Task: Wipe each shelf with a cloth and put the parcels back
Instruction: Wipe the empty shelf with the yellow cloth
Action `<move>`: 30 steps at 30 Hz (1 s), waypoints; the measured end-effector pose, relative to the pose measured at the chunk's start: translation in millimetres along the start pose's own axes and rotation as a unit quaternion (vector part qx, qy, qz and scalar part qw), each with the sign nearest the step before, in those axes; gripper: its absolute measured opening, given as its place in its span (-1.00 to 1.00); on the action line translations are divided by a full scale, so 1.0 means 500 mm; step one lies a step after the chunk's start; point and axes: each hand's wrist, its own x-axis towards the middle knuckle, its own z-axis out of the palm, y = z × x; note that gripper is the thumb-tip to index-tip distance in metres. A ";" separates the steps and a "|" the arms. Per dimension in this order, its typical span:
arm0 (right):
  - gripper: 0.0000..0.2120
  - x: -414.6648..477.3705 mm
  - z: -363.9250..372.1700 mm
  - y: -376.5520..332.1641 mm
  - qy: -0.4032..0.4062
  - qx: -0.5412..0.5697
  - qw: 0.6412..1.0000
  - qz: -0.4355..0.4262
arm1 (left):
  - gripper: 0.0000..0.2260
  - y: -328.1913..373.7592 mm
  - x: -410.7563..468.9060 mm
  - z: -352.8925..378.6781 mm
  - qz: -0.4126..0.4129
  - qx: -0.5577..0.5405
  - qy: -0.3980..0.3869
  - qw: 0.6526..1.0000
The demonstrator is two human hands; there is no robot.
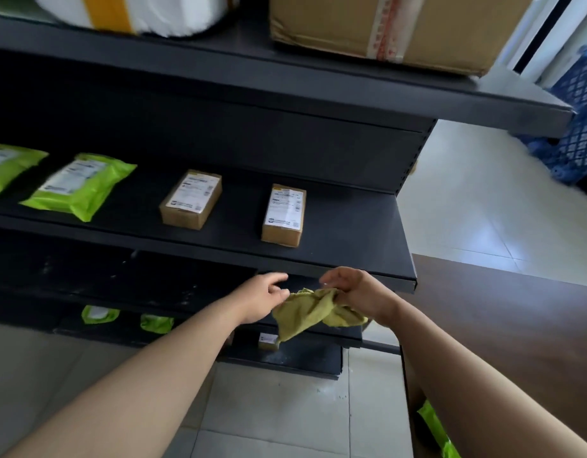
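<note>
while the right hand point(358, 292) grips one end of the yellow-green cloth point(313, 312) with curled fingers, the left hand point(262, 297) is half open with the thumb lifted, and its fingertips touch the other edge of the cloth. the cloth hangs between both hands, just below the front lip of the dark shelf point(368, 233). on this shelf, above the hands, stands a brown parcel point(283, 215). a second brown parcel point(190, 200) and a green bag point(80, 186) lie further left.

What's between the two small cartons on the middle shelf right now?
Nothing: in the head view, only bare dark shelf separates the left carton from the right carton.
</note>
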 end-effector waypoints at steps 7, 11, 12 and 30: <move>-0.84 0.046 0.214 -0.127 0.003 -0.092 0.996 0.012 | -0.89 -0.159 -0.168 -0.149 -0.025 0.008 0.094 0.995; -0.90 0.067 0.358 -0.180 0.022 -0.124 0.992 0.018 | -0.98 -0.272 -0.261 -0.267 -0.061 0.066 0.167 0.982; -0.90 0.073 0.393 -0.191 0.025 -0.133 0.991 0.019 | -0.98 -0.301 -0.286 -0.293 -0.072 0.065 0.176 0.980; -0.89 0.188 0.853 -0.373 -0.084 -0.116 0.990 0.015 | -0.88 -0.639 -0.511 -0.552 -0.194 -0.058 0.325 0.924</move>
